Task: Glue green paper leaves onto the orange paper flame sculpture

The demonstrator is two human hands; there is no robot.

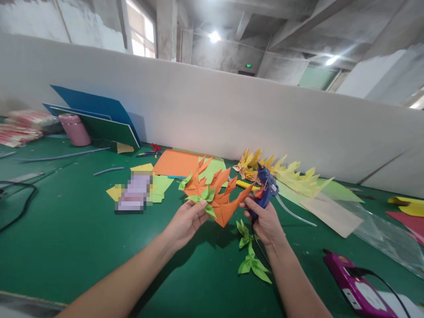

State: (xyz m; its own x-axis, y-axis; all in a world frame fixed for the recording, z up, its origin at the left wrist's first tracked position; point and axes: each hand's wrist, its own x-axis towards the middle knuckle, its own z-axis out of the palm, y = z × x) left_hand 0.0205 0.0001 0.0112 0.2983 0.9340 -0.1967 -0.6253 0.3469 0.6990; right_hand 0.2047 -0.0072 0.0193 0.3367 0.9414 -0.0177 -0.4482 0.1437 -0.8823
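Note:
My left hand (188,221) pinches an orange folded-paper piece (223,205) with pointed tips, its thumb on a green paper leaf (207,196) at the front. A second green leaf shows on the piece's left end. In my right hand (265,218) is a blue hot glue gun (266,187), nozzle pointing up and a clear glue stick trailing from its back. The right fingertips are close to the orange piece's right tip; whether they touch it I cannot tell. Below, several green paper leaves (252,260) lie on the green table (185,282).
Yellow folded-paper pieces (298,176) lie behind the glue gun. Orange sheets (177,162) rest near the white partition (212,110). A blurred phone (134,192) is at left, a pink bottle (75,129) beside leaning boards (99,126). A purple power strip (357,282) sits front right.

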